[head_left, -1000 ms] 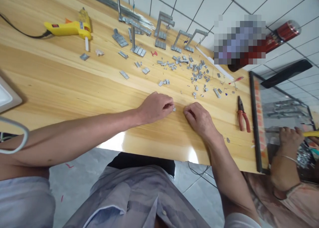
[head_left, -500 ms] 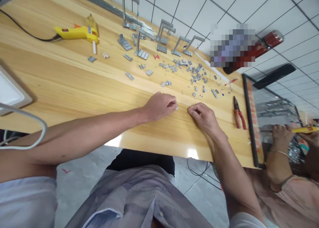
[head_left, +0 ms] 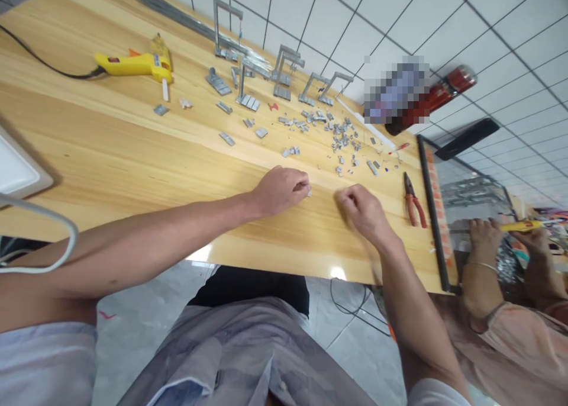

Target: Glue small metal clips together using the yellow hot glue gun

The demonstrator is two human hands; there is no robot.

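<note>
My left hand (head_left: 284, 190) rests low over the wooden table (head_left: 133, 175), its fingers pinched together. A small pale grey piece (head_left: 309, 193) shows just at its fingertips; its exact kind is too small to tell. To the right, my right hand (head_left: 364, 210) is closed, slightly blurred at the fingertips, and whatever it holds is hidden. Beyond both hands lie scattered small grey pieces (head_left: 341, 139), and a little group of grey blocks (head_left: 291, 151) sits just above my left hand. Red-handled pliers (head_left: 413, 202) lie right of my right hand.
Several grey stand-like frames (head_left: 248, 101) line the back near long thin grey strips (head_left: 177, 15). A yellow glue gun (head_left: 133, 64) lies at the left. On the right are a black-edged board (head_left: 432, 216), a red flask (head_left: 444, 95) and a co-worker's hands (head_left: 486, 234) near a yellow tool.
My left hand keeps its pinch in about the same place. My right hand's fingers have curled in more tightly. The camera view has shifted slightly.
</note>
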